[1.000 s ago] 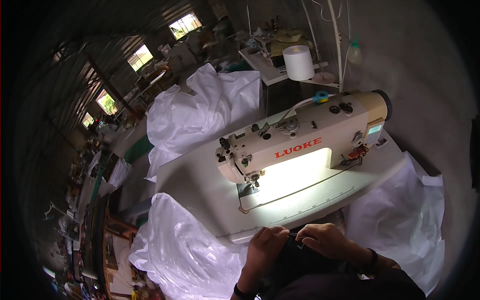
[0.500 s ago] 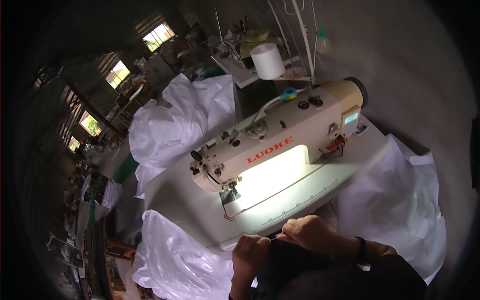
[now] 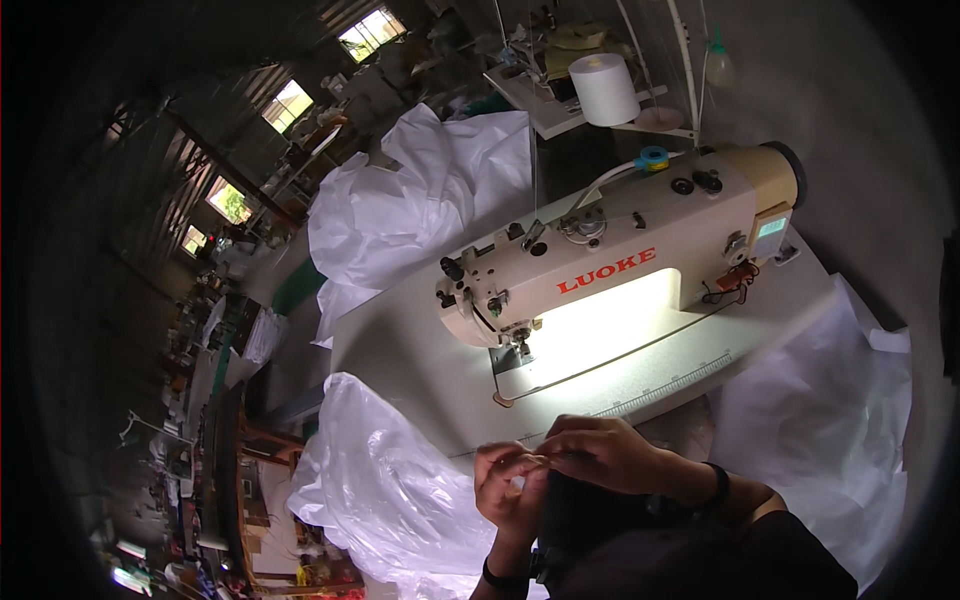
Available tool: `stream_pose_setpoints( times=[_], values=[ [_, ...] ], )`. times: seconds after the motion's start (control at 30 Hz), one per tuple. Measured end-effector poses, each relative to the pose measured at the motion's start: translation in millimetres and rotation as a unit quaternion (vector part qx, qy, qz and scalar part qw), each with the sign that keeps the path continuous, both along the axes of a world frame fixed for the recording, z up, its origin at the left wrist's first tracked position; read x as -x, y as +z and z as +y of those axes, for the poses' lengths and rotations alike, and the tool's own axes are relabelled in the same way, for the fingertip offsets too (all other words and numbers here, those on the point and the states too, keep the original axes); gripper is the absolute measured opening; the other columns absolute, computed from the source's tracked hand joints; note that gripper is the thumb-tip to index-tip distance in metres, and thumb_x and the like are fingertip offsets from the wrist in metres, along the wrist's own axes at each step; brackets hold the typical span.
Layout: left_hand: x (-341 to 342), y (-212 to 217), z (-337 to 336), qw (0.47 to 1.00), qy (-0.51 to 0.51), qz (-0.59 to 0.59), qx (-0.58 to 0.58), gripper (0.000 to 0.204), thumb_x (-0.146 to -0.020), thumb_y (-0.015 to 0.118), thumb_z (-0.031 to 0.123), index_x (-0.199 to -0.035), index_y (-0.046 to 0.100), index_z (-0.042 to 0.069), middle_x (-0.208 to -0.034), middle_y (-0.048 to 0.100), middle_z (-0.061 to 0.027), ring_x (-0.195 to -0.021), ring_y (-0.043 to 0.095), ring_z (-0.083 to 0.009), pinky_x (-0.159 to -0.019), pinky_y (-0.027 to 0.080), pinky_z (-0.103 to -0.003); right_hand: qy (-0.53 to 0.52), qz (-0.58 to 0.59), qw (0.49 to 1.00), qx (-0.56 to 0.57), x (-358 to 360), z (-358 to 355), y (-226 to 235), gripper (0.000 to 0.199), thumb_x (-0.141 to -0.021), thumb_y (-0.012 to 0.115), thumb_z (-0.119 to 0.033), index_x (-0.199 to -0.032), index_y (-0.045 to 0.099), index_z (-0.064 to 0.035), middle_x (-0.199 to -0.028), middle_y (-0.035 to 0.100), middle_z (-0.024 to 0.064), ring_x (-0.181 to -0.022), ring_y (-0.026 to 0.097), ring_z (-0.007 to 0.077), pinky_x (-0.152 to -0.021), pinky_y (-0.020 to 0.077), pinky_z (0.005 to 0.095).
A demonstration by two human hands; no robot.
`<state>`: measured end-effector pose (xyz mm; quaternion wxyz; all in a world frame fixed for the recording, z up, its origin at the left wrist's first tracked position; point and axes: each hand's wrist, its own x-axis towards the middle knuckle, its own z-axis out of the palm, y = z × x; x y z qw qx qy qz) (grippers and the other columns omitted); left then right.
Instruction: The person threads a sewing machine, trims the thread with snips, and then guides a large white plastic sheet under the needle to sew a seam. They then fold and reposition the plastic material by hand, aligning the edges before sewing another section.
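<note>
In front of the sewing table's near edge, my left hand [image 3: 510, 487] and my right hand [image 3: 608, 453] meet at the fingertips. The left thumb and fingers are drawn into a pinch. My right fingers curl over, closed, just beside them. Anything between the fingertips is too small or too hidden to name. Beyond them a cream sewing machine [image 3: 610, 235] stands on the pale tabletop [image 3: 400, 385], its lamp shining below the arm. The needle area [image 3: 522, 345] lies past my left hand, with no cloth visible under it.
White sheeting [image 3: 390, 490] hangs at the table's near left, with another white heap [image 3: 420, 190] behind and more sheeting [image 3: 815, 400] at the right. A white thread cone [image 3: 604, 90] stands at the back. Cluttered work tables line the dim room at left.
My hands have come together; the thin piece that showed between them is now out of sight. The left fingers have shifted from a fist to a raised pinch. The whole view has swung leftward.
</note>
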<state>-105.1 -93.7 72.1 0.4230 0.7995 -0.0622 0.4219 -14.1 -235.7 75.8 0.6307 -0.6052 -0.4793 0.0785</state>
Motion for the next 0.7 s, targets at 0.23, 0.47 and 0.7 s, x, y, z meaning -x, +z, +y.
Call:
stream_pose_setpoints(
  times=[0.23, 0.47, 0.7],
  values=[
    [-33, -3, 4, 0.965, -0.058, -0.011, 0.255, 0.019, -0.093, 0.068, 0.019, -0.089, 0.055, 0.005, -0.093, 0.049, -0.0040, -0.075, 0.044, -0.0111, -0.068, 0.036, -0.025, -0.136, -0.005, 0.991, -0.012, -22, 7, 8, 0.010, -0.083, 0.076, -0.015, -0.087, 0.071, -0.0067, -0.068, 0.057, 0.0024, -0.055, 0.053, 0.0116, -0.052, 0.0411, 0.0273],
    [-78, 2, 56, 0.940, -0.046, -0.054, 0.334, 0.013, -0.096, 0.064, 0.015, -0.089, 0.056, 0.008, -0.094, 0.051, -0.0003, -0.070, 0.039, -0.0085, -0.067, 0.033, -0.025, -0.244, 0.057, 0.966, -0.062, -66, 27, 13, 0.011, -0.086, 0.074, -0.015, -0.090, 0.070, -0.0052, -0.074, 0.067, 0.0036, -0.056, 0.062, 0.0113, -0.054, 0.0479, 0.0255],
    [-109, 8, 72, 0.989, 0.104, 0.022, 0.108, 0.020, -0.094, 0.062, 0.007, -0.113, 0.064, 0.000, -0.113, 0.055, -0.0057, -0.089, 0.053, -0.0147, -0.082, 0.044, -0.029, -0.277, 0.048, 0.951, -0.129, -87, 62, 5, 0.012, -0.083, 0.074, -0.009, -0.092, 0.068, -0.0045, -0.074, 0.065, 0.0046, -0.059, 0.064, 0.0151, -0.055, 0.0488, 0.0264]
  ],
)
